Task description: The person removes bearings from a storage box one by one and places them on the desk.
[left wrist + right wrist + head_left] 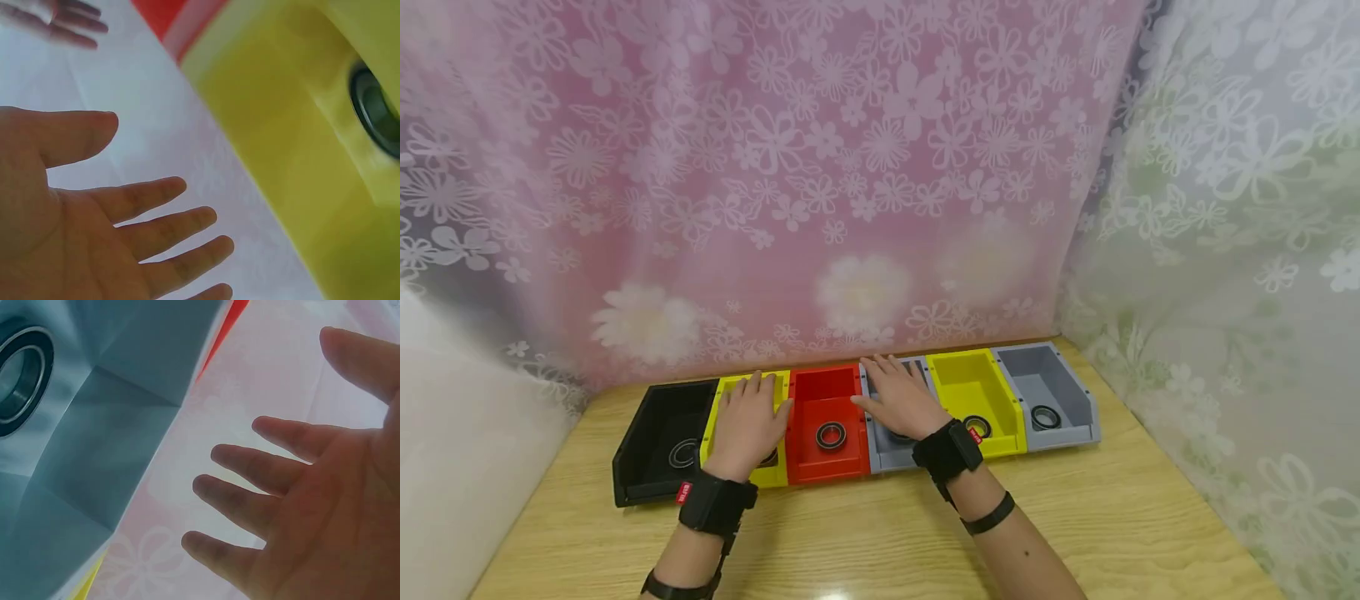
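Note:
My left hand [748, 427] hovers over the left yellow bin [781, 472], its fingers straight and holding nothing. A ball bearing [375, 109] lies in that bin, partly covered by the hand in the head view. My right hand [904, 398] is spread above the middle grey bin [94, 450], also with nothing in it. In the right wrist view a bearing [25, 381] rests on that bin's floor. Between the two hands stands the red bin [826, 400], with a dark-ringed bearing [831, 435] inside.
Left of these is a black bin [655, 417] with a bearing [683, 453]. To the right, a yellow bin [967, 383] and a grey bin [1037, 379] each hold a bearing. The bins stand side by side on a wooden table [850, 533], before a flowered pink curtain [820, 183].

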`<state>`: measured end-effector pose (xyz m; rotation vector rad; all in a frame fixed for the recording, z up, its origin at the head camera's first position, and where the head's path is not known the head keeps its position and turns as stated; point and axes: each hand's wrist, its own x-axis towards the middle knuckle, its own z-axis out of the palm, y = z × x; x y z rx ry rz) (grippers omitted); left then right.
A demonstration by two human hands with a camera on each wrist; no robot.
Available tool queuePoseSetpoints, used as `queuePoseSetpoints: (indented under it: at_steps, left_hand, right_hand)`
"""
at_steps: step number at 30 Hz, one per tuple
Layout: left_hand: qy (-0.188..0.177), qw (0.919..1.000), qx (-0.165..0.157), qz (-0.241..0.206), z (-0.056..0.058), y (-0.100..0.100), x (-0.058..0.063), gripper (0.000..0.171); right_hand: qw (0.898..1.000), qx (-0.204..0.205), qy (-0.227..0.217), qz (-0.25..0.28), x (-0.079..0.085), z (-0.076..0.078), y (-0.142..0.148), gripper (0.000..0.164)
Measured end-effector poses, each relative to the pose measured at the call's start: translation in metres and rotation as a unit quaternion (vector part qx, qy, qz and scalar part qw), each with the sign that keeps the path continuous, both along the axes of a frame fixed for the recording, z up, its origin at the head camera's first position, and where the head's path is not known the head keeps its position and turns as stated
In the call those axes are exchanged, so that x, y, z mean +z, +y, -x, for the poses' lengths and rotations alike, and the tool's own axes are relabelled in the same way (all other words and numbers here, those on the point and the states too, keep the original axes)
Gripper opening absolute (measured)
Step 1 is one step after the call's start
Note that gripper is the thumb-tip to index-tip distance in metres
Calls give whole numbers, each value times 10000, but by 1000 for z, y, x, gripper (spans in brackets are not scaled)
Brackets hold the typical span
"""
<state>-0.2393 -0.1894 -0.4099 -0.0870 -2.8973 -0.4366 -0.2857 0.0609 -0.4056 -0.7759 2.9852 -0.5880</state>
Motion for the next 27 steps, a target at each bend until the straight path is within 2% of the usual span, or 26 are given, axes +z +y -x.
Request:
queuePoseSetpoints:
  at_steps: [7, 12, 15, 19, 23, 27]
  left_hand:
    - [143, 9980, 618, -73, -31, -51, 5, 61]
    - [112, 9936, 1060, -373, -43, -88, 6, 60]
    - [62, 9893, 1355, -547, -45, -110, 5, 60]
    - [-356, 9817, 1706, -772, -47, -138, 4, 64]
    - [-817, 9758, 1868, -786, -47, -157, 1, 65]
    - [-1027, 9741, 1898, -673, -45, -164, -5, 60]
  right_hand:
    - [9996, 202, 175, 96, 6, -2, -14, 72]
    - [9991, 380, 180, -44, 13, -7, -37, 73]
    - [9978, 577, 266, -182, 21, -11, -52, 73]
    - [9944, 934, 456, -193, 37, -20, -75, 73]
    - [9897, 1214, 677, -336, 47, -30, -99, 72]
    - [9839, 1483, 857, -520, 51, -39, -124, 69]
